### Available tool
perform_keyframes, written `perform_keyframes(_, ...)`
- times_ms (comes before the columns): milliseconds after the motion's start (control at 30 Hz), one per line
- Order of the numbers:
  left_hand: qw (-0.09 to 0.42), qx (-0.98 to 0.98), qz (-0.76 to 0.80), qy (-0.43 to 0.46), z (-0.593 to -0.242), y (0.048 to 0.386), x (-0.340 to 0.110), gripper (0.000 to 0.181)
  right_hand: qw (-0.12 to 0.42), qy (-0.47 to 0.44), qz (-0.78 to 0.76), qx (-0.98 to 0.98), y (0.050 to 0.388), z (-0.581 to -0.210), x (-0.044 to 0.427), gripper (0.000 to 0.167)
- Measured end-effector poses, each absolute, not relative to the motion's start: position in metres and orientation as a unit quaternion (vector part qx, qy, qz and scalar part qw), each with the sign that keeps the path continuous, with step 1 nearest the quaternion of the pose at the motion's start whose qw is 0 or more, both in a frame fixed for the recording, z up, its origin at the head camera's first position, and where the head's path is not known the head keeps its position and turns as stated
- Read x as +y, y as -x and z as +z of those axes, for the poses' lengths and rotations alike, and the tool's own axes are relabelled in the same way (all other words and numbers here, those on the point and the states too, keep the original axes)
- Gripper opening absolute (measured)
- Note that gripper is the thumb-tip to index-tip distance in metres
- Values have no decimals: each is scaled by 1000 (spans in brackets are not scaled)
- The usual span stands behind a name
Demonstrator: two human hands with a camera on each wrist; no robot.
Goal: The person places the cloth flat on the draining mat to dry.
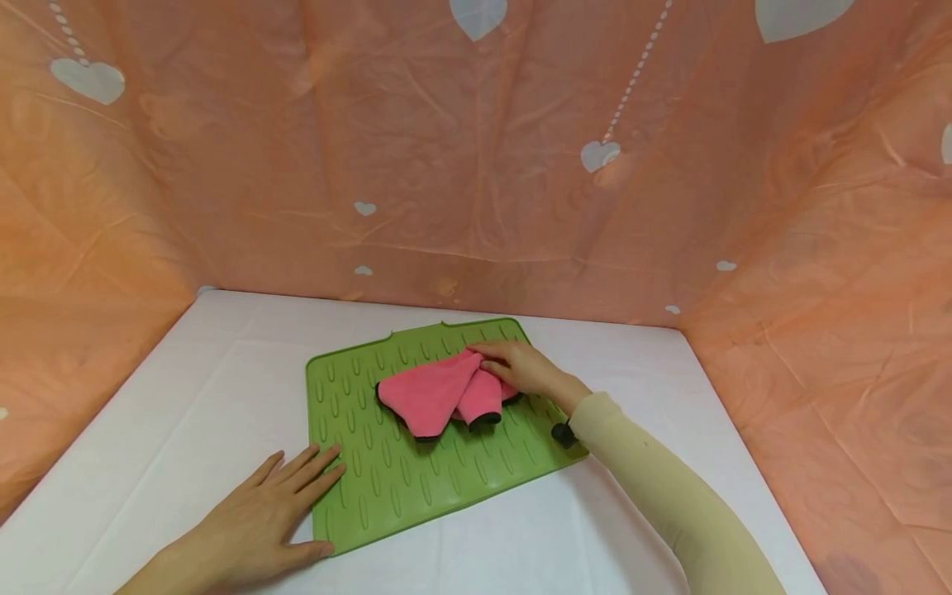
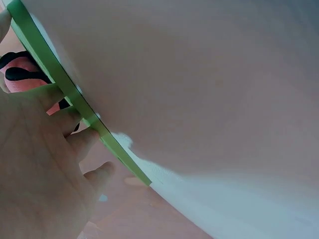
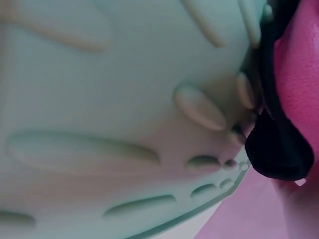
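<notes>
A pink cloth (image 1: 431, 392) with black edging lies folded and crumpled on a green ridged mat (image 1: 394, 471). My right hand (image 1: 521, 368) pinches the cloth at its upper edge, coming in from the right. In the right wrist view the cloth's fuzzy pink face (image 3: 301, 74) and a curled black border (image 3: 279, 149) fill the right side; the hand itself hardly shows there. My left hand (image 1: 256, 521) lies spread at the mat's lower left, fingertips on its rim. The left wrist view shows those fingers (image 2: 82, 142) along the mat's raised edge (image 2: 75, 97).
The mat lies askew on a white-covered table (image 1: 245, 364). Orange sheeting (image 1: 446, 165) with pale hearts hangs behind and on both sides. A small black object (image 1: 564, 435) sits by my right wrist, over the mat's right edge.
</notes>
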State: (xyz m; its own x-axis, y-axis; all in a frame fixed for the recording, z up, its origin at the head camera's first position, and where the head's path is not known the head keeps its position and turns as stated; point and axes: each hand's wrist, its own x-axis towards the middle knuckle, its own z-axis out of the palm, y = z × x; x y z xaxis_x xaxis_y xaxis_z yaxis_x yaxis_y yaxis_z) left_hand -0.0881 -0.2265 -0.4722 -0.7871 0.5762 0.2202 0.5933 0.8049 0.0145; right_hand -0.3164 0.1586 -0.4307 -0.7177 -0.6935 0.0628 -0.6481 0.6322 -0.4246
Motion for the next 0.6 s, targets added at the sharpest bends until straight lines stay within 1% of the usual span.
perform_keyframes(100,112,-942,-40,314,-471,89,-227,91,50,367,-230,900,314,-430,160,45)
perform_keyframes(200,92,-946,-49,306,-466,92,-224,89,36,370,-249,894,310,-428,162,45)
perform_keyframes(267,83,-949,-58,299,-459,97,-220,84,27,369,-261,891,305,-426,164,45)
perform_keyframes(333,97,-945,-72,304,-453,106,-216,76,17,365,-273,890,298,-423,167,45)
perform_keyframes(467,166,-925,-104,326,-445,127,-205,59,-3,361,-294,885,279,-419,172,42)
perform_keyframes(500,182,-919,-113,331,-444,133,-202,56,-12,364,-296,883,274,-419,173,40)
perform_keyframes(600,203,-909,-139,336,-442,147,-189,51,-32,387,-299,872,260,-418,174,37)
